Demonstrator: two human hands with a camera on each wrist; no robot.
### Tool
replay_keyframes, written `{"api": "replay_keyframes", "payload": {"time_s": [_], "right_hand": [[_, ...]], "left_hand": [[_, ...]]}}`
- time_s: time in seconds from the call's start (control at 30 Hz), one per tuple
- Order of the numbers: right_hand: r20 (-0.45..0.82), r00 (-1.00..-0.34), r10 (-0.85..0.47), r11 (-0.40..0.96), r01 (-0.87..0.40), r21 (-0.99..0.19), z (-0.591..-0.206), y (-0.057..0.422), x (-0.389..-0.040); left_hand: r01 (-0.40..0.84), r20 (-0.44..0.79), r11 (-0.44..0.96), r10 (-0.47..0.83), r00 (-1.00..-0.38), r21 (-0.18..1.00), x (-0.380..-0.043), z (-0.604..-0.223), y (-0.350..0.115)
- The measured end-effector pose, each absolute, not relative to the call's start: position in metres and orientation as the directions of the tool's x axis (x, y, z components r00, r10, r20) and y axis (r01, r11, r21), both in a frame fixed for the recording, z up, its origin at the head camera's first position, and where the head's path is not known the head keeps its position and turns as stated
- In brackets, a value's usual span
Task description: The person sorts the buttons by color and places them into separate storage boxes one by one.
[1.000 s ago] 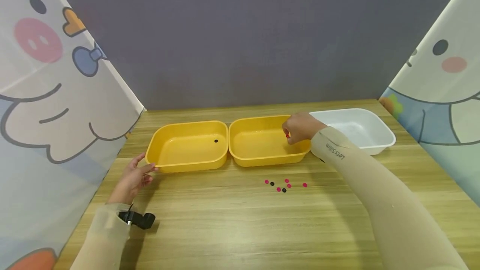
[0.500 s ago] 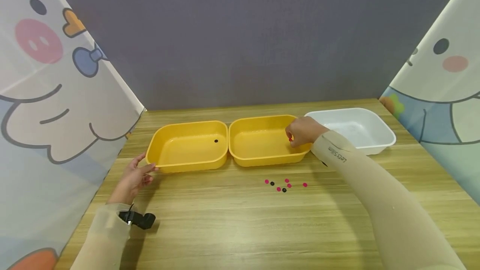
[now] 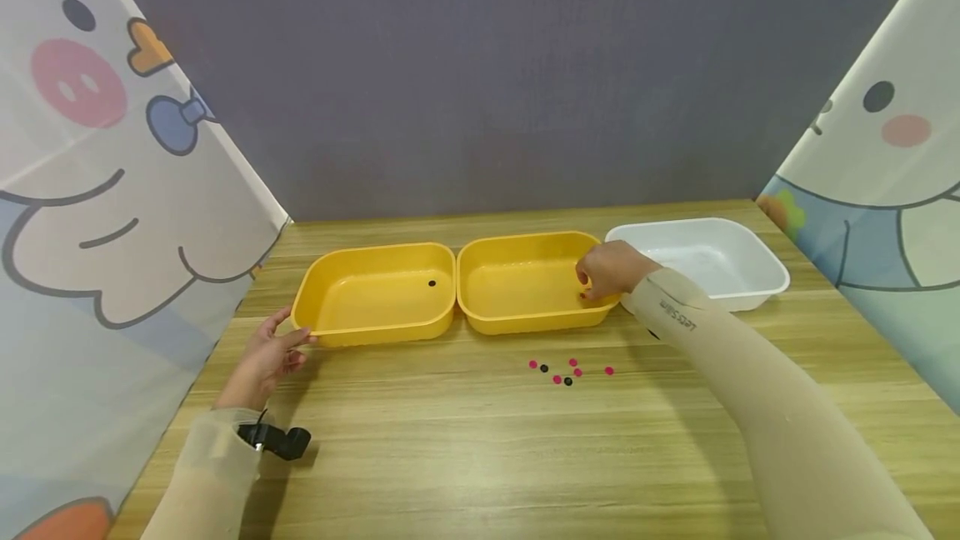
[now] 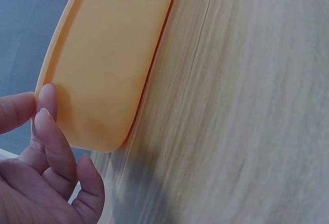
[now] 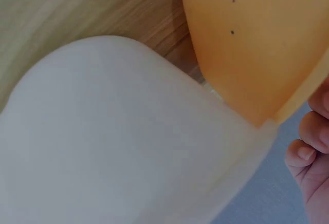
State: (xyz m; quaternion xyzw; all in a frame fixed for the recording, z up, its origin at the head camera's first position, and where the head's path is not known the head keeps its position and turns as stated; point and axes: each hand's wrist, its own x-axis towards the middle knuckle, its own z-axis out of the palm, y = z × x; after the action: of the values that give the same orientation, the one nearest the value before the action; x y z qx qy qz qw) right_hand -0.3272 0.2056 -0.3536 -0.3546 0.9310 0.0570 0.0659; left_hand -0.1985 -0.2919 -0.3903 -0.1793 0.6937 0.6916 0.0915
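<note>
Round pink and black discs [image 3: 577, 372] lie on the pale wooden bench [image 3: 450, 440], nearer and slightly left of the right hand [image 3: 611, 267]; the left hand [image 3: 270, 352] grips an oblong yellow plastic tray [image 3: 375, 298]; farther, curled right fingers seem to pinch a dark-red disc [image 3: 583, 296] inside a second yellow tray [image 3: 517, 286]

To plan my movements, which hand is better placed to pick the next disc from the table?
Probably the right hand: it is at the right yellow tray, nearer the loose discs; the left hand grips the left yellow tray, farther away.

Yellow trays [image 3: 382, 302], white tray [image 3: 708, 263], pink discs [image 3: 609, 371], black discs [image 3: 567, 382]
</note>
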Motion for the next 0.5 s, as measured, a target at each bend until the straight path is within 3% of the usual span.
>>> {"api": "replay_keyframes", "payload": {"time_s": [0.3,0.5], "right_hand": [[-0.125,-0.744,-0.656,0.745,-0.665,0.048,-0.347,0.215,-0.318],[-0.035,-0.746,-0.665,0.747,-0.664,-0.047,-0.337,0.226,-0.302]], "left_hand": [[-0.372,-0.371,-0.018,-0.12,-0.921,0.928,-0.198,-0.391,-0.293],[-0.376,-0.377,-0.036,-0.108,-0.92,0.926,-0.199,-0.393,-0.294]]}}
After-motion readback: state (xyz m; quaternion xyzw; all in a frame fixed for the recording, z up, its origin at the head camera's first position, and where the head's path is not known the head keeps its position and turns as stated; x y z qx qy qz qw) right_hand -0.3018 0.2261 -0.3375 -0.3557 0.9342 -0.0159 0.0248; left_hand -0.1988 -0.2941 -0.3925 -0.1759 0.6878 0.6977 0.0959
